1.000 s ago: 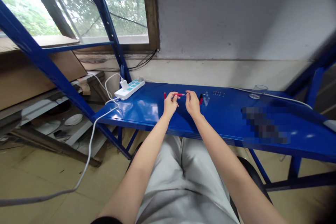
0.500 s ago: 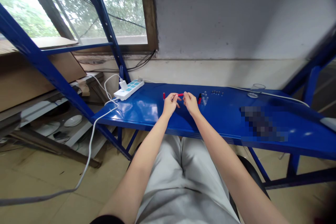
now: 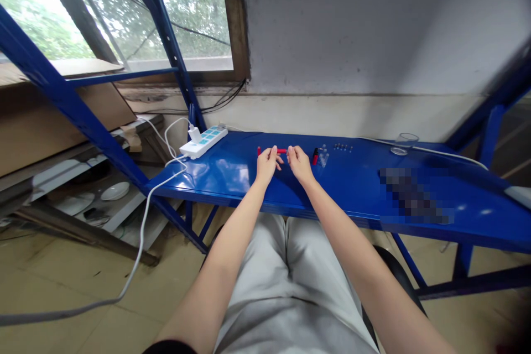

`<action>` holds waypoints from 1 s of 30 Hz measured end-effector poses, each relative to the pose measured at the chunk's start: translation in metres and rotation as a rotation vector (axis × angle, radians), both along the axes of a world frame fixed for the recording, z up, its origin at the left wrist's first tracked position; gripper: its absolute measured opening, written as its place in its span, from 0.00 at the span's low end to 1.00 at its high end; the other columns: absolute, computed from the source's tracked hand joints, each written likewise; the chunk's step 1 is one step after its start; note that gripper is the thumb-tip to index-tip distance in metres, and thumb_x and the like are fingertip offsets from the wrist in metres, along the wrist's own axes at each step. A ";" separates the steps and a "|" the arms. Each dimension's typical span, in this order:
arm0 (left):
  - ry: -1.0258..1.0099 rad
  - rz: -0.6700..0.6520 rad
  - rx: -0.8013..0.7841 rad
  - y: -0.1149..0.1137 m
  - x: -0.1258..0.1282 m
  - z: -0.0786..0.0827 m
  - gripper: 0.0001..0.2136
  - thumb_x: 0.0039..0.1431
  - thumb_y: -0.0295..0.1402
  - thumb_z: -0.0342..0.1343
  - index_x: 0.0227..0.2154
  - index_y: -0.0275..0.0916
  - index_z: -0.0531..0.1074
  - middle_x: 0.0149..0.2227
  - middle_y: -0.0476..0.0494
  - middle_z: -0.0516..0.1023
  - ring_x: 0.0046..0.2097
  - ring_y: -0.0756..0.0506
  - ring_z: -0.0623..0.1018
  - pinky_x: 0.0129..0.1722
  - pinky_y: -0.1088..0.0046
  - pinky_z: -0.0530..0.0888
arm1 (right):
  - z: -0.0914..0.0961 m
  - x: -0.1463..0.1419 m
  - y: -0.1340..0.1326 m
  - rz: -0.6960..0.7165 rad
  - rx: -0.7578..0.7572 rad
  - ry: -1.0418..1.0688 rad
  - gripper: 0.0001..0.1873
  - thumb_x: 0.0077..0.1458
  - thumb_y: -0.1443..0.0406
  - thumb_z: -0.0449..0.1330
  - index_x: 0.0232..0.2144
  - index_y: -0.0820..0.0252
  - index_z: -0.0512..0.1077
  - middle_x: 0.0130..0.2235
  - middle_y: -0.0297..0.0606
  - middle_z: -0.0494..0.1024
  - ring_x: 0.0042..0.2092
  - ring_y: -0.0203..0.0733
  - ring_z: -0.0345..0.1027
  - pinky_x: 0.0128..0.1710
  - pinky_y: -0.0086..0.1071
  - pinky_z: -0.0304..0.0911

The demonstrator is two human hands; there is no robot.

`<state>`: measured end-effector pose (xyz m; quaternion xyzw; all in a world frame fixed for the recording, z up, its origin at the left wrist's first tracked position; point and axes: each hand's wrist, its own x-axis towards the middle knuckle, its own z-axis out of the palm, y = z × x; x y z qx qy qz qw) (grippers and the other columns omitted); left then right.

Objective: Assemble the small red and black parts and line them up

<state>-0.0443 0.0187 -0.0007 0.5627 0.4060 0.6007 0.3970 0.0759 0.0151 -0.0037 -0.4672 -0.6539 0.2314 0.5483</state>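
A slim red tube [image 3: 282,150] lies level between my two hands, just above the blue table [image 3: 232,168]. The fingers of my left hand [image 3: 266,167] are closed on its left end. My right hand [image 3: 300,166] pinches at its right end, where the fingertips hide the detail. Just left of my left hand, a short red cylinder [image 3: 259,151] stands upright. To the right of my right hand are a small red-and-black piece [image 3: 315,157] and several clear little pieces [image 3: 324,157]. Farther right, several tiny metallic pieces [image 3: 342,147] sit in a row.
A white power strip [image 3: 204,142] with a plug lies at the table's left end, its cable hanging over the edge. A clear glass [image 3: 404,144] stands at the back right. Before it lies a dark pixelated object [image 3: 415,196]. Blue posts [image 3: 166,27] rise at left.
My left hand has shifted slightly left and my right hand slightly left and down. The red tube now lies more level, with its middle showing between the fingers.
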 end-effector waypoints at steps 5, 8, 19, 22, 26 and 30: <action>-0.047 -0.004 -0.043 -0.004 0.000 0.006 0.19 0.55 0.49 0.49 0.29 0.34 0.68 0.21 0.49 0.72 0.15 0.55 0.68 0.15 0.81 0.59 | 0.001 -0.001 0.000 -0.038 0.075 -0.013 0.19 0.57 0.50 0.44 0.28 0.57 0.62 0.24 0.30 0.66 0.25 0.33 0.60 0.29 0.27 0.56; -0.070 -0.061 -0.059 -0.006 -0.001 0.008 0.18 0.52 0.46 0.54 0.34 0.33 0.70 0.22 0.49 0.73 0.16 0.56 0.69 0.15 0.81 0.58 | 0.000 -0.001 0.002 -0.036 0.106 0.004 0.16 0.57 0.53 0.45 0.30 0.58 0.62 0.25 0.31 0.67 0.26 0.34 0.61 0.30 0.28 0.58; -0.084 -0.045 -0.035 -0.002 -0.002 0.004 0.15 0.51 0.42 0.56 0.35 0.34 0.69 0.21 0.51 0.72 0.16 0.56 0.68 0.15 0.81 0.59 | -0.002 0.002 0.003 -0.038 0.239 -0.189 0.12 0.57 0.61 0.47 0.39 0.59 0.66 0.40 0.42 0.72 0.36 0.38 0.66 0.37 0.32 0.61; -0.091 0.007 -0.021 0.000 -0.002 0.002 0.14 0.51 0.42 0.55 0.32 0.34 0.69 0.21 0.51 0.71 0.15 0.56 0.67 0.15 0.81 0.61 | -0.003 0.002 0.002 -0.031 0.230 -0.274 0.12 0.56 0.63 0.48 0.38 0.59 0.68 0.39 0.42 0.71 0.36 0.39 0.66 0.37 0.32 0.61; -0.096 0.086 0.026 0.001 -0.003 0.001 0.13 0.52 0.42 0.55 0.30 0.35 0.67 0.20 0.52 0.70 0.16 0.57 0.66 0.16 0.81 0.63 | -0.005 0.002 0.001 -0.097 0.180 -0.350 0.10 0.53 0.64 0.50 0.36 0.59 0.69 0.40 0.42 0.69 0.36 0.40 0.65 0.34 0.32 0.61; -0.137 0.199 0.085 0.003 -0.005 0.001 0.13 0.53 0.42 0.54 0.29 0.35 0.66 0.21 0.52 0.69 0.17 0.57 0.66 0.17 0.81 0.64 | -0.008 0.004 0.005 -0.201 0.124 -0.368 0.09 0.51 0.65 0.51 0.33 0.59 0.69 0.33 0.39 0.69 0.33 0.40 0.64 0.33 0.32 0.60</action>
